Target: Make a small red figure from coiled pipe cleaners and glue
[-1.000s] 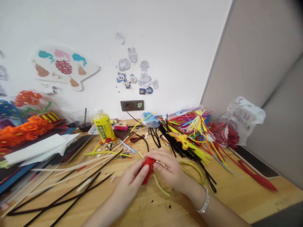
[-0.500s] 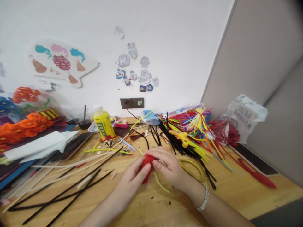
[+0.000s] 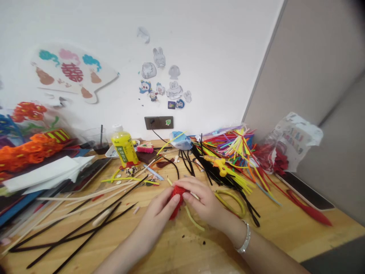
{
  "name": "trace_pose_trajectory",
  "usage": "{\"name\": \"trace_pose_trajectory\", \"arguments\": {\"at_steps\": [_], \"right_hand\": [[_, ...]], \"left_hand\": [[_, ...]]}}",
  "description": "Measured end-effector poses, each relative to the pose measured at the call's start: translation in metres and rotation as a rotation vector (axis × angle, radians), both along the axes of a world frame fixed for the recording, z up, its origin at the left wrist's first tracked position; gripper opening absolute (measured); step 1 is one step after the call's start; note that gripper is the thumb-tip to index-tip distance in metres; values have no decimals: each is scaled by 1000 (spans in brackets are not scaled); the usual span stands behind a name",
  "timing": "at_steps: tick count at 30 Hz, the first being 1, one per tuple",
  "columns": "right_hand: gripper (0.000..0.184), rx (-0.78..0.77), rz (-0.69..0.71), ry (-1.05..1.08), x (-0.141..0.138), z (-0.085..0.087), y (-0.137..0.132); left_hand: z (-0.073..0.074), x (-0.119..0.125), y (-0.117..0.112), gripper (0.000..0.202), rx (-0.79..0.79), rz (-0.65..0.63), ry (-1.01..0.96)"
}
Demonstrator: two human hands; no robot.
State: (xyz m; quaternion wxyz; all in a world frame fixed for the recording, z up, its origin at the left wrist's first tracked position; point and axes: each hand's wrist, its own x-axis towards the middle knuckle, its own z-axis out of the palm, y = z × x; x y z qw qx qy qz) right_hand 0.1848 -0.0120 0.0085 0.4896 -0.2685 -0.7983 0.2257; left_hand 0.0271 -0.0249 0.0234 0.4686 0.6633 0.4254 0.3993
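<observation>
Fingers [image 3: 172,206], left hand [image 3: 156,215] / right hand [image 3: 207,201] | gripping red piece [image 3: 180,191] | long axis forward, slightly right

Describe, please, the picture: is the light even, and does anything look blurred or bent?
In the head view, light on the white wall is soft and fairly even; the red piece between the left hand and right hand looks slightly blurred, its fine texture unclear; the wall seam leans, perhaps from wide-angle distortion, and the top right corner is dark.
</observation>
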Motion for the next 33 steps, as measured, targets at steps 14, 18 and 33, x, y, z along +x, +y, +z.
{"name": "trace_pose_trajectory", "arguments": {"at_steps": [14, 18, 33], "right_hand": [[34, 44, 10, 24, -2, -5, 0], [33, 6, -5, 41, -3, -5, -1], [26, -422, -25, 325, -6, -24, 17]], "left_hand": [[4, -1, 0, 27, -125, -82, -121], [3, -2, 1, 29, -166, -79, -159], [2, -11, 22, 44, -146, 221, -379]]}}
